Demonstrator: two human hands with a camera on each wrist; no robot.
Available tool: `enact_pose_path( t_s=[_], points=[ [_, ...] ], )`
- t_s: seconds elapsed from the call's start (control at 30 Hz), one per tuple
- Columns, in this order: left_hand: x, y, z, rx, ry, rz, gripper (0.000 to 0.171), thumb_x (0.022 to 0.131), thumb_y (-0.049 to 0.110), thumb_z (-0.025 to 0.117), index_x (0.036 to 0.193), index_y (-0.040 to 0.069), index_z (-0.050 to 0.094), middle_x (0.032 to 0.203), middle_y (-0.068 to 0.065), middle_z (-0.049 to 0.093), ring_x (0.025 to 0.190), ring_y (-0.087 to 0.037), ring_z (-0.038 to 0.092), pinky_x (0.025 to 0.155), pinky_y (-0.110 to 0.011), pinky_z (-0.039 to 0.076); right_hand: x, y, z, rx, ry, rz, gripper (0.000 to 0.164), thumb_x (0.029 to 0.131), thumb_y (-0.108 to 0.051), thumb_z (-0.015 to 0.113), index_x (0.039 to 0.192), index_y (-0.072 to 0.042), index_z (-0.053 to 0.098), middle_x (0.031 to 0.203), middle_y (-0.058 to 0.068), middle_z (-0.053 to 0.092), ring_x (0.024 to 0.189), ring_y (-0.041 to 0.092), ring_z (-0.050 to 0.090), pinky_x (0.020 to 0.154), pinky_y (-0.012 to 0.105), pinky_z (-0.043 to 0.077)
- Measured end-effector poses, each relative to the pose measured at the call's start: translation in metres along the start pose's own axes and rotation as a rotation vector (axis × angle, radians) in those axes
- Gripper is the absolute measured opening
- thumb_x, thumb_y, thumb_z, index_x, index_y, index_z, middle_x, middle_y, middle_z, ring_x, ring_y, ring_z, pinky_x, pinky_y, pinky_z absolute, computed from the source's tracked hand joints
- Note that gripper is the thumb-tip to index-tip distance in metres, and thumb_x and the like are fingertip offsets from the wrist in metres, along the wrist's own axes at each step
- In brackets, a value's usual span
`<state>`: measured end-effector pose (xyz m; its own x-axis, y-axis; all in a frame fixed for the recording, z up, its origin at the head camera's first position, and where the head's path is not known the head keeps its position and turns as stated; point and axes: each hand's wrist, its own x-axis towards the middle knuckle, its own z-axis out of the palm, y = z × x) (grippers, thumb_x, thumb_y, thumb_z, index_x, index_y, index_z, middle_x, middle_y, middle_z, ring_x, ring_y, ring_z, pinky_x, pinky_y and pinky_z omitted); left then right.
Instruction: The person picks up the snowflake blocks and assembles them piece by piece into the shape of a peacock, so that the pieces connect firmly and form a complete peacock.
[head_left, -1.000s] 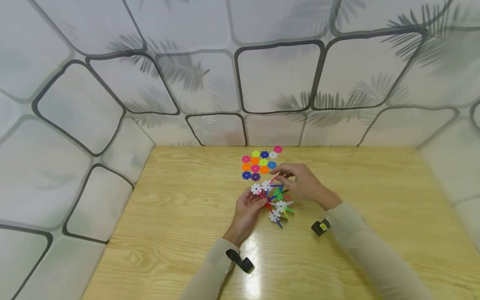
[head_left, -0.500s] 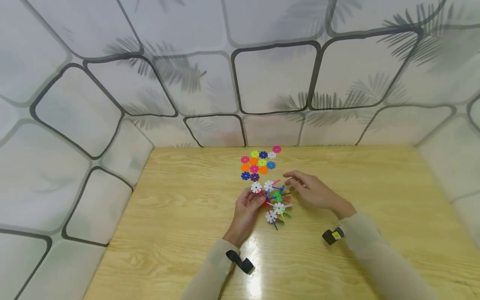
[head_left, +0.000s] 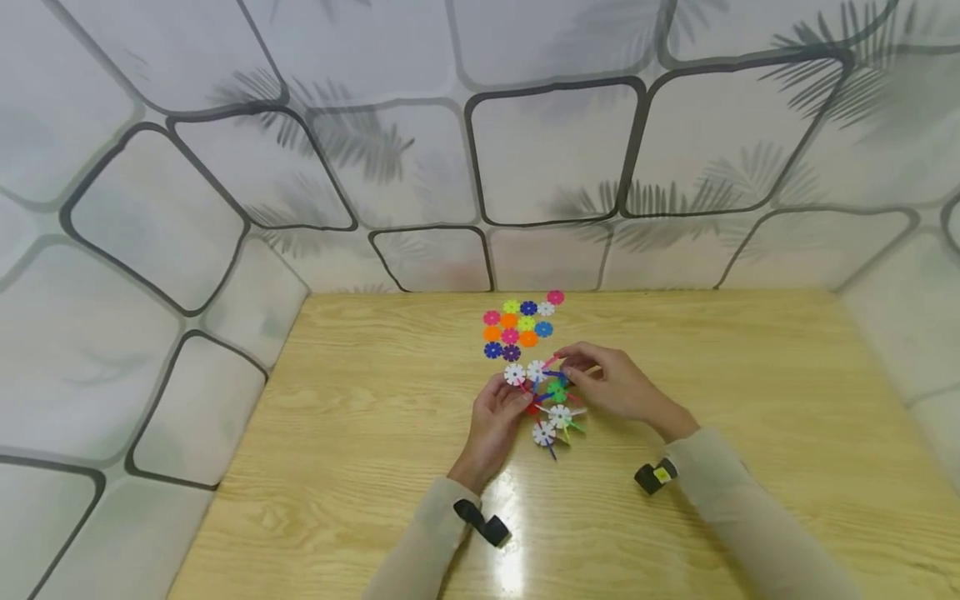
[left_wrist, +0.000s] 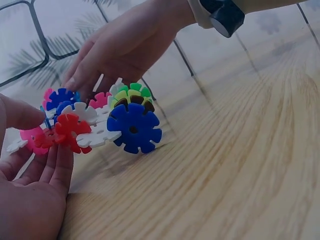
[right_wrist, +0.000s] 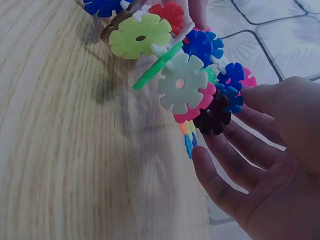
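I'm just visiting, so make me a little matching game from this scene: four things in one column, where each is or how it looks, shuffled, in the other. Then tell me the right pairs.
Column one
1. Left hand
2. Right hand
3. Loose discs
4. Wall

Column two
A. Thumb at the blue discs
B. Pale, with dark outlines and leaf shapes
C. Holding the joined discs near the red discs
D. Grouped on the table, toward its far edge

Right pairs: 1-C, 2-A, 3-D, 4-B
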<state>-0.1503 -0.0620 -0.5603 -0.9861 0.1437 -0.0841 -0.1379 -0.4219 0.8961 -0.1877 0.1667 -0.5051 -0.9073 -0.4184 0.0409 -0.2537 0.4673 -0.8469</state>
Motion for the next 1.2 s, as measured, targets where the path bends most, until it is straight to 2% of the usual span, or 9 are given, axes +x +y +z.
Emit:
enact_pose_path(
  t_s=[0.13, 0.27, 0.43, 0.6, 0.77, 0.93, 1.07, 1.2],
  points=[
    [0.0, 0.0, 0.001, 0.033, 0.01, -0.005, 0.038, 0.102, -0.007, 0.062, 0.139, -0.009, 0.056, 0.12, 0.0, 0.071, 0.111, -0.009, 0.069, 0.101, -0.022, 0.059, 0.0, -0.003, 0.003, 0.002, 0.003, 0.006, 0.027, 0.11, -0.014, 0.065, 0.135, -0.007, 0.07, 0.12, 0.009, 0.079, 0.111, 0.025, 0.075, 0.094, 0.034, 0.064],
    [0.0, 0.0, 0.003, 0.065, 0.06, -0.025, 0.033, 0.103, 0.001, 0.066, 0.134, -0.01, 0.063, 0.114, 0.002, 0.074, 0.107, -0.007, 0.07, 0.1, -0.02, 0.059, 0.001, -0.006, 0.008, 0.006, 0.004, 0.003, 0.019, 0.109, -0.012, 0.067, 0.127, -0.007, 0.068, 0.115, 0.009, 0.077, 0.107, 0.023, 0.073, 0.091, 0.032, 0.064],
    [0.002, 0.003, 0.006, -0.012, 0.118, -0.068, 0.012, 0.105, 0.005, 0.064, 0.115, 0.001, 0.069, 0.107, 0.003, 0.07, 0.102, -0.008, 0.067, 0.096, -0.02, 0.059, 0.001, -0.014, 0.015, 0.0, -0.005, -0.023, 0.008, 0.108, -0.013, 0.069, 0.116, -0.011, 0.072, 0.112, 0.005, 0.078, 0.104, 0.019, 0.072, 0.09, 0.03, 0.063],
    [0.003, 0.006, 0.007, -0.085, 0.128, -0.063, 0.012, 0.106, 0.005, 0.06, 0.109, 0.007, 0.071, 0.113, 0.0, 0.069, 0.107, -0.009, 0.068, 0.096, -0.02, 0.059, 0.002, -0.019, 0.023, -0.058, -0.008, -0.093, 0.015, 0.103, -0.014, 0.077, 0.118, -0.012, 0.076, 0.117, 0.004, 0.077, 0.104, 0.019, 0.073, 0.089, 0.03, 0.065],
    [0.001, 0.006, 0.006, -0.06, 0.082, -0.022, 0.016, 0.102, -0.001, 0.061, 0.115, 0.004, 0.07, 0.114, 0.002, 0.07, 0.108, -0.01, 0.068, 0.097, -0.02, 0.059, 0.001, -0.022, 0.028, -0.102, 0.039, -0.134, 0.017, 0.1, -0.009, 0.079, 0.117, -0.01, 0.077, 0.115, 0.004, 0.077, 0.102, 0.019, 0.073, 0.087, 0.03, 0.066],
    [0.0, 0.002, -0.002, 0.064, -0.05, 0.006, 0.049, 0.092, -0.011, 0.061, 0.142, -0.011, 0.055, 0.122, 0.003, 0.067, 0.11, -0.007, 0.066, 0.098, -0.019, 0.059, -0.002, -0.022, 0.027, -0.109, 0.077, -0.124, 0.015, 0.101, -0.008, 0.078, 0.116, -0.01, 0.077, 0.112, 0.004, 0.078, 0.1, 0.018, 0.073, 0.086, 0.032, 0.066],
    [0.002, 0.0, -0.009, 0.142, -0.154, 0.017, 0.065, 0.088, -0.016, 0.057, 0.152, -0.012, 0.045, 0.127, 0.002, 0.064, 0.112, -0.006, 0.065, 0.095, -0.017, 0.059, -0.002, -0.021, 0.025, -0.11, 0.1, -0.122, 0.012, 0.101, -0.006, 0.077, 0.113, -0.008, 0.077, 0.109, 0.005, 0.078, 0.097, 0.019, 0.074, 0.084, 0.034, 0.066],
    [0.002, -0.001, -0.01, 0.172, -0.148, 0.006, 0.062, 0.088, -0.013, 0.057, 0.15, -0.007, 0.049, 0.124, 0.003, 0.066, 0.111, -0.006, 0.066, 0.092, -0.017, 0.059, -0.003, -0.02, 0.027, -0.085, 0.126, -0.113, 0.012, 0.101, -0.005, 0.077, 0.112, -0.007, 0.076, 0.109, 0.007, 0.077, 0.096, 0.021, 0.075, 0.083, 0.033, 0.067]
  ],
)
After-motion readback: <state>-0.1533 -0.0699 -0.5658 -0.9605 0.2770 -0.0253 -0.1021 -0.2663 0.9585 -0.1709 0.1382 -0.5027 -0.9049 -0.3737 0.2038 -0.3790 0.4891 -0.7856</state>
